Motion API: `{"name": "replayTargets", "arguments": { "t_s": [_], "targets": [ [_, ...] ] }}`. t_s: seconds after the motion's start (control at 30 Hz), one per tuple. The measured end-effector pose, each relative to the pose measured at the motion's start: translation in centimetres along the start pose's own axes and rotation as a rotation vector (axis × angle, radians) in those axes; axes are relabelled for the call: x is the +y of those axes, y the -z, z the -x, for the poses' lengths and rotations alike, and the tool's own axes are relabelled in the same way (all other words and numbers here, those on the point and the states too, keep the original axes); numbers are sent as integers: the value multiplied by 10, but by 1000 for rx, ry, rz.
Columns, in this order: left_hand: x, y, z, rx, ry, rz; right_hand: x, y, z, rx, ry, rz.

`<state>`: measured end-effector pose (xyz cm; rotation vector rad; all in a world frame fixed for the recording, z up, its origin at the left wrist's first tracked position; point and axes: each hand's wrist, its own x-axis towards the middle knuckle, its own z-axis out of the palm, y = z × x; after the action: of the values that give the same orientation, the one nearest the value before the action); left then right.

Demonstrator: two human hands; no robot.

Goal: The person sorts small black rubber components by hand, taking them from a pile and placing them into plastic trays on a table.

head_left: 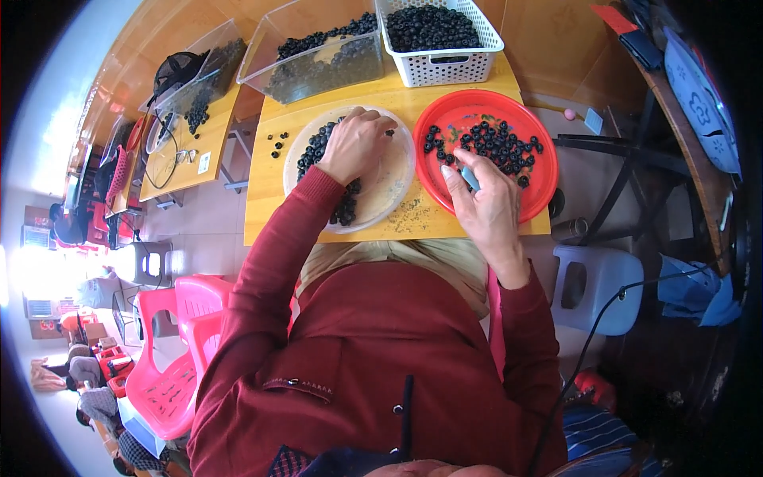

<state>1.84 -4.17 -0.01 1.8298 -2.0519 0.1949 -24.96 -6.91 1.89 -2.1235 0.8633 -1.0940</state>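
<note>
In the head view, the left hand [356, 145] bends its fingers over a pale round tray [391, 179] by the near edge of the desk [265, 199]; a berry [389, 133] shows at the tips, but I can't tell whether it's pinched. Dark berries [314, 153] line that tray's left side. Over a red tray [545, 187] at the desk's right edge, the right hand [489, 203] holds a small blue tool [470, 178] above scattered fruit [509, 147]. Along the far edge, a clear bin [326, 79] and a white basket [453, 74] carry more.
</note>
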Motion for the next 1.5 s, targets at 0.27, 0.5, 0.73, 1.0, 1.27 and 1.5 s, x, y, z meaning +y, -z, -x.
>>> {"name": "replayTargets", "arguments": {
  "t_s": [0.27,0.5,0.73,1.0,1.27,1.5],
  "targets": [
    [29,27,31,-38,365,738,-3,-5,2,-36,30,-52],
    [36,32,56,56,649,1672,-5,-15,5,-109,47,-105],
    [45,30,68,96,715,1948,-11,-20,8,-181,49,-151],
    [59,27,73,54,696,2102,-22,-19,8,-204,60,-216],
    [70,25,75,29,676,2244,-27,-19,8,-226,95,-182],
    [77,19,77,53,674,2305,-24,-24,9,-162,191,-194]
  ]
}}
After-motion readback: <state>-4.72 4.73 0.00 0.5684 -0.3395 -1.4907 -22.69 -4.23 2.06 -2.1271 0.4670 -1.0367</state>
